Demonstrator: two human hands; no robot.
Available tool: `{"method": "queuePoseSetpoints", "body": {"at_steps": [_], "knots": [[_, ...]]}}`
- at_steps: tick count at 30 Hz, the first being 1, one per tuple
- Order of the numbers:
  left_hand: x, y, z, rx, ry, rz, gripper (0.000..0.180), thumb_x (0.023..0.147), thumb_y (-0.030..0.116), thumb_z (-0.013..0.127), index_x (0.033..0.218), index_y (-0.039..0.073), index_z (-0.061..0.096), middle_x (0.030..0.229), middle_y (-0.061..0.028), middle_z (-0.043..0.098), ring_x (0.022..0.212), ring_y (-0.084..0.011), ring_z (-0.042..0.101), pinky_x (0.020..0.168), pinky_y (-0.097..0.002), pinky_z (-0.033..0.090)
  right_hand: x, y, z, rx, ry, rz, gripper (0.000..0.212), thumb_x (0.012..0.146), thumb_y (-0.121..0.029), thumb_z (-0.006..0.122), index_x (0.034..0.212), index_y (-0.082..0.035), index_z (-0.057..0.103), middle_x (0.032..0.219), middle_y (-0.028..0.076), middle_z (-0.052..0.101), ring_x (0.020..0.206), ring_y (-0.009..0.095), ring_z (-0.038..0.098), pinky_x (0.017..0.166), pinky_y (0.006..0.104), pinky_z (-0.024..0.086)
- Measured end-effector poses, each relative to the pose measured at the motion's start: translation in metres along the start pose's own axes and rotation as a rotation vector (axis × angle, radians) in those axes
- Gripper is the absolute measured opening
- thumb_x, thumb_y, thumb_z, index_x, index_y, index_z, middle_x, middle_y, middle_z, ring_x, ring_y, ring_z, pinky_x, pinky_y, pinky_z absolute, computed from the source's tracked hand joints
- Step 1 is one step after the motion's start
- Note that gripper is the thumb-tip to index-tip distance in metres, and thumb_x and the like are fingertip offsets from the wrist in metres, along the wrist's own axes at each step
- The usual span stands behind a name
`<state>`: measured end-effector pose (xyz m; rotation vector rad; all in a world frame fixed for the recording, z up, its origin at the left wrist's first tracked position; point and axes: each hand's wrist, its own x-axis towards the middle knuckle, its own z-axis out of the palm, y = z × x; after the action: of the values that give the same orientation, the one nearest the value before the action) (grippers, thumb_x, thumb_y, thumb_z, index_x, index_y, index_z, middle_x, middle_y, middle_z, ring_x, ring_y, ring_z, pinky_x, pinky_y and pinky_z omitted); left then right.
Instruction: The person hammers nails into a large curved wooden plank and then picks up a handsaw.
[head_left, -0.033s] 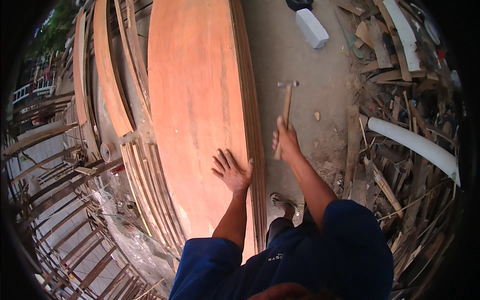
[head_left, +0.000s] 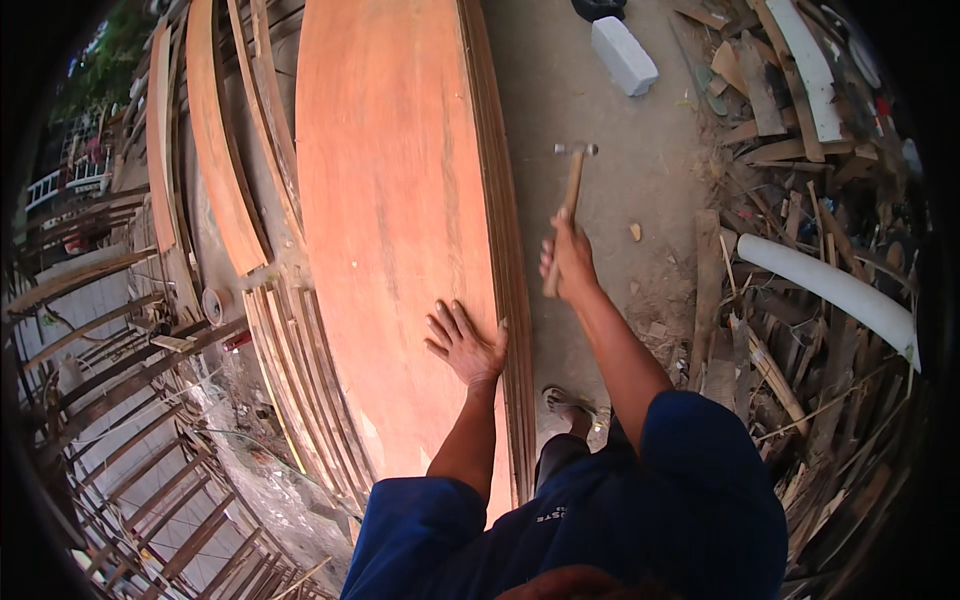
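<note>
My left hand (head_left: 467,343) lies flat with spread fingers on the reddish plywood sheet (head_left: 390,200), its thumb by the right edge. That sheet tops a stack whose layered side (head_left: 492,200) shows along the right. Off that side, my right hand (head_left: 568,262) is wrapped round the wooden handle of a hammer (head_left: 572,195). The hammer's metal head points away from me, over the ground and apart from the plywood. A small pale spot shows on the sheet, farther off than my left hand; what it is I cannot tell.
Wood strips (head_left: 300,380) and longer boards (head_left: 222,150) lie left of the stack. A pale grey block (head_left: 625,57) rests on the ground at the far right. Scrap wood (head_left: 800,340) is heaped to the right, with a white pipe (head_left: 830,285) across it. My sandalled foot (head_left: 568,405) stands beside the stack.
My right hand and the hammer have moved slightly farther from me. The left hand stays on the plywood almost unmoved.
</note>
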<state>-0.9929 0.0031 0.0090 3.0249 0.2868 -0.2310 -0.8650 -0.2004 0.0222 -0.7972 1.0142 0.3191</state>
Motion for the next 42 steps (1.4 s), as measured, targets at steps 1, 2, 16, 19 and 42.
{"method": "queuePoseSetpoints", "body": {"at_steps": [1,2,16,19,42], "knots": [[0.0,0.0,0.001,0.008,-0.004,0.005,0.1,0.082,0.066,0.059,0.155,0.005,0.029,0.165,-0.0182,0.017,0.151,-0.0456,0.012,0.115,-0.0693,0.009,0.016,-0.018,0.028,0.069,0.008,-0.042,0.041,0.099,-0.054,0.056,0.109,-0.014,0.046,0.065,-0.002,0.043,0.049,0.011,0.044,0.043,0.0307,0.04],[0.0,0.001,0.002,0.005,-0.004,0.01,0.1,0.082,0.066,0.059,0.155,0.004,0.029,0.165,-0.0184,0.017,0.151,-0.0456,0.012,0.115,-0.0694,0.008,0.031,-0.03,0.051,0.139,0.021,-0.084,0.042,0.099,-0.054,0.055,0.106,-0.013,0.046,0.065,-0.002,0.043,0.048,0.011,0.044,0.042,0.0306,0.04],[0.002,0.002,-0.004,-0.009,-0.062,-0.02,0.102,0.082,0.062,0.062,0.156,0.003,0.024,0.166,-0.0184,0.012,0.152,-0.0439,0.006,0.116,-0.0683,0.004,0.061,-0.042,0.089,-0.201,-0.177,-0.088,0.034,0.102,-0.044,0.054,0.096,-0.012,0.044,0.061,-0.002,0.043,0.044,0.011,0.042,0.039,0.0312,0.038],[0.002,0.003,-0.002,-0.011,-0.064,-0.033,0.102,0.081,0.061,0.062,0.156,0.003,0.025,0.166,-0.0181,0.011,0.152,-0.044,0.005,0.116,-0.0683,0.004,0.063,-0.059,0.083,-0.235,-0.242,-0.063,0.033,0.102,-0.044,0.055,0.096,-0.013,0.043,0.061,-0.001,0.043,0.044,0.012,0.041,0.039,0.0319,0.038],[0.004,-0.005,-0.008,-0.051,-0.092,-0.013,0.098,0.083,0.06,0.061,0.156,0.005,0.027,0.165,-0.021,0.016,0.151,-0.0478,0.006,0.115,-0.0708,0.003,0.073,-0.079,0.114,0.472,0.108,-0.21,0.036,0.103,-0.041,0.054,0.085,-0.012,0.041,0.062,0.0,0.041,0.048,0.013,0.039,0.043,0.0324,0.037]]}}
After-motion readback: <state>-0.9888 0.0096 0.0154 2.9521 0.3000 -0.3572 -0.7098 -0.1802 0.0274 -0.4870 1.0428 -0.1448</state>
